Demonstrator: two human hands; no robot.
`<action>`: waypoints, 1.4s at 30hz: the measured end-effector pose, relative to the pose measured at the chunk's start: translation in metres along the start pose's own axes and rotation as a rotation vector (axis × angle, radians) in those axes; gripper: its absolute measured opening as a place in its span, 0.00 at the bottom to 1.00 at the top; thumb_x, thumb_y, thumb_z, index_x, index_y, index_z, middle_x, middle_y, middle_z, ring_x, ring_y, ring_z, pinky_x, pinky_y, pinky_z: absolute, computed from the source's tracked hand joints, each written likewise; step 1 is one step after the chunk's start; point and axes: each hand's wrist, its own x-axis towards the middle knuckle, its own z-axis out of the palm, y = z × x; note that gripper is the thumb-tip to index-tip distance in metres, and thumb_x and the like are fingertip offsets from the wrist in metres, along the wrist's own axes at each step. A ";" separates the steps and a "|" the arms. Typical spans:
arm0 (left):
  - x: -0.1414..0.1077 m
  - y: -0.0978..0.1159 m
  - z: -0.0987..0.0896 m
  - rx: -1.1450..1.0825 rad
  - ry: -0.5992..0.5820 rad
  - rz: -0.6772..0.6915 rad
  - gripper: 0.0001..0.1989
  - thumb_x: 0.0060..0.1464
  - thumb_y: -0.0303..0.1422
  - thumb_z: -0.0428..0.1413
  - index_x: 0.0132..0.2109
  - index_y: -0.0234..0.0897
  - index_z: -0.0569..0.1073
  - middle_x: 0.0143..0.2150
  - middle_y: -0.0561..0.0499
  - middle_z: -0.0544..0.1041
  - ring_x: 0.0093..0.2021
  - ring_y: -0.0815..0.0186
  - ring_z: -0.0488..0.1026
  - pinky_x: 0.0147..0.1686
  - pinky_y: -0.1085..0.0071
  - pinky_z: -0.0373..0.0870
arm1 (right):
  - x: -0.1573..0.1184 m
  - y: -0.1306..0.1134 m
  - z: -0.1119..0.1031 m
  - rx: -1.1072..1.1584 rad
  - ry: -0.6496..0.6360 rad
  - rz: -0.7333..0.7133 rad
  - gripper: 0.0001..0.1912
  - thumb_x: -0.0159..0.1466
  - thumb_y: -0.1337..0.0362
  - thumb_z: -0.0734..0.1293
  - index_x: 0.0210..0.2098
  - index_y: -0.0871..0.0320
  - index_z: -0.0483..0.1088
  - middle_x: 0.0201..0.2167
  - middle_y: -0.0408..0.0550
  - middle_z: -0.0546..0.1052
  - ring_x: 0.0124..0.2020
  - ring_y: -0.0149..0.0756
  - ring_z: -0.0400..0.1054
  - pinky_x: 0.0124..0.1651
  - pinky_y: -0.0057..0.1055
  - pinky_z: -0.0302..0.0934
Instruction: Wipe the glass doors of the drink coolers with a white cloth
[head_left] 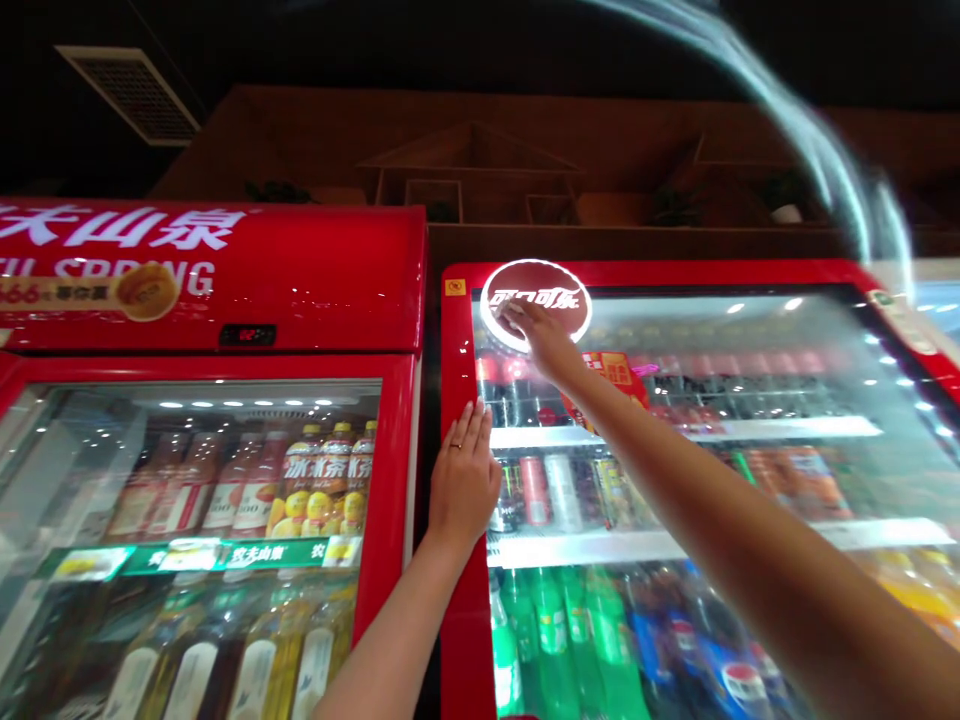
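My left hand (466,470), with a ring on one finger, lies flat against the red frame of the drinks fridge (459,560) on the right. Its fingers are stretched upward and it holds nothing. Higher up, my right hand (536,330) reaches across to the round lit sign (570,290) on the fridge's glass door. The fingers are bent together over a small pale wad (512,318), pressed at the sign's lower left. What the wad is made of cannot be made out. A red sticker (616,372) on the glass is partly hidden by my right forearm.
A second red fridge (337,270) stands at the left, with bottles (259,480) behind its glass. Cans (559,490) and green bottles (551,615) fill shelves in the right fridge. Above are a wooden ledge (637,240) and a ceiling vent (127,95).
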 end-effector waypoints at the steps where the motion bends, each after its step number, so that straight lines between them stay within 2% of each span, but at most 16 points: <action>1: 0.000 -0.001 0.000 0.003 -0.005 0.001 0.38 0.66 0.22 0.48 0.81 0.34 0.54 0.79 0.40 0.65 0.80 0.56 0.60 0.77 0.50 0.66 | 0.001 0.007 -0.004 -0.005 0.021 0.035 0.31 0.72 0.73 0.55 0.69 0.46 0.72 0.72 0.47 0.73 0.74 0.49 0.65 0.74 0.54 0.64; 5: 0.011 0.002 -0.003 0.016 -0.029 -0.057 0.36 0.67 0.22 0.47 0.80 0.33 0.57 0.80 0.42 0.63 0.80 0.58 0.59 0.78 0.54 0.63 | -0.018 0.028 -0.020 -0.023 0.113 0.160 0.30 0.72 0.71 0.55 0.68 0.49 0.73 0.70 0.52 0.74 0.72 0.53 0.67 0.72 0.58 0.66; 9: 0.045 0.012 -0.003 0.043 -0.085 -0.071 0.34 0.68 0.23 0.45 0.79 0.32 0.60 0.81 0.44 0.61 0.81 0.60 0.57 0.80 0.56 0.59 | -0.037 0.021 -0.020 -0.008 0.020 0.056 0.33 0.71 0.74 0.54 0.69 0.47 0.72 0.72 0.50 0.73 0.72 0.50 0.67 0.73 0.55 0.65; 13: 0.091 0.017 -0.002 0.082 -0.146 -0.022 0.33 0.69 0.24 0.45 0.79 0.30 0.60 0.81 0.44 0.59 0.82 0.59 0.54 0.81 0.57 0.55 | -0.022 0.023 -0.021 -0.028 -0.055 0.026 0.32 0.72 0.72 0.55 0.68 0.45 0.73 0.72 0.46 0.73 0.72 0.48 0.67 0.71 0.50 0.67; 17: 0.118 0.008 -0.002 0.102 -0.155 0.002 0.32 0.70 0.26 0.45 0.79 0.28 0.59 0.81 0.42 0.58 0.83 0.59 0.53 0.81 0.56 0.53 | -0.007 0.047 -0.032 -0.076 0.024 0.104 0.29 0.73 0.69 0.55 0.69 0.55 0.73 0.71 0.56 0.74 0.72 0.54 0.66 0.73 0.53 0.64; 19: 0.120 0.001 -0.001 0.108 -0.166 -0.011 0.32 0.71 0.26 0.45 0.79 0.28 0.59 0.82 0.42 0.58 0.83 0.59 0.53 0.81 0.56 0.52 | -0.008 0.058 -0.037 -0.105 0.063 0.133 0.30 0.72 0.69 0.56 0.70 0.54 0.73 0.70 0.57 0.75 0.70 0.55 0.67 0.72 0.55 0.64; 22: 0.116 -0.007 0.001 0.124 -0.182 -0.030 0.31 0.72 0.28 0.43 0.79 0.24 0.58 0.82 0.40 0.57 0.82 0.57 0.54 0.81 0.56 0.52 | -0.010 0.071 -0.040 -0.148 0.076 0.138 0.32 0.71 0.70 0.56 0.70 0.47 0.72 0.68 0.52 0.76 0.69 0.53 0.68 0.71 0.53 0.65; 26: 0.109 -0.009 0.004 0.130 -0.173 -0.027 0.31 0.73 0.29 0.43 0.79 0.24 0.58 0.82 0.40 0.57 0.82 0.57 0.54 0.81 0.56 0.51 | 0.013 0.080 -0.038 -0.162 0.104 0.218 0.31 0.71 0.70 0.55 0.68 0.51 0.74 0.64 0.57 0.79 0.65 0.57 0.70 0.68 0.57 0.66; 29: 0.108 -0.008 0.005 0.125 -0.159 -0.020 0.31 0.73 0.29 0.43 0.78 0.25 0.59 0.81 0.41 0.58 0.82 0.59 0.55 0.81 0.57 0.52 | 0.043 0.072 -0.029 -0.128 0.114 0.238 0.29 0.72 0.69 0.54 0.66 0.55 0.76 0.62 0.60 0.80 0.64 0.58 0.72 0.68 0.58 0.65; 32: 0.108 -0.009 0.005 0.117 -0.140 -0.015 0.31 0.73 0.29 0.43 0.78 0.25 0.60 0.81 0.41 0.59 0.81 0.58 0.56 0.81 0.56 0.53 | 0.061 0.051 -0.014 -0.064 0.075 0.155 0.31 0.71 0.69 0.54 0.66 0.51 0.76 0.65 0.54 0.79 0.67 0.53 0.71 0.69 0.54 0.66; 35: 0.108 -0.010 0.005 0.101 -0.131 0.000 0.31 0.73 0.29 0.44 0.78 0.24 0.61 0.81 0.40 0.60 0.81 0.57 0.57 0.81 0.56 0.53 | 0.054 0.033 -0.004 -0.015 -0.004 0.043 0.32 0.70 0.70 0.55 0.67 0.48 0.76 0.67 0.47 0.79 0.69 0.49 0.70 0.71 0.53 0.65; 37: 0.107 -0.010 0.004 0.092 -0.130 0.000 0.31 0.72 0.29 0.44 0.77 0.24 0.61 0.80 0.40 0.61 0.81 0.58 0.57 0.81 0.56 0.54 | 0.040 0.034 -0.008 -0.002 -0.045 0.002 0.31 0.70 0.70 0.56 0.66 0.48 0.76 0.67 0.44 0.78 0.70 0.46 0.69 0.72 0.50 0.64; 39: 0.107 -0.009 0.003 0.083 -0.134 -0.011 0.31 0.72 0.29 0.43 0.78 0.25 0.61 0.80 0.41 0.61 0.81 0.59 0.57 0.81 0.57 0.54 | 0.026 0.047 -0.018 0.001 -0.049 0.006 0.31 0.70 0.69 0.56 0.65 0.49 0.77 0.70 0.44 0.76 0.71 0.44 0.68 0.73 0.49 0.63; 42: 0.107 -0.008 0.002 0.071 -0.140 -0.023 0.31 0.72 0.29 0.43 0.78 0.27 0.61 0.81 0.43 0.60 0.81 0.59 0.57 0.81 0.57 0.53 | 0.018 0.074 -0.034 -0.008 0.057 0.146 0.29 0.69 0.69 0.56 0.62 0.52 0.79 0.66 0.50 0.79 0.67 0.46 0.72 0.71 0.47 0.65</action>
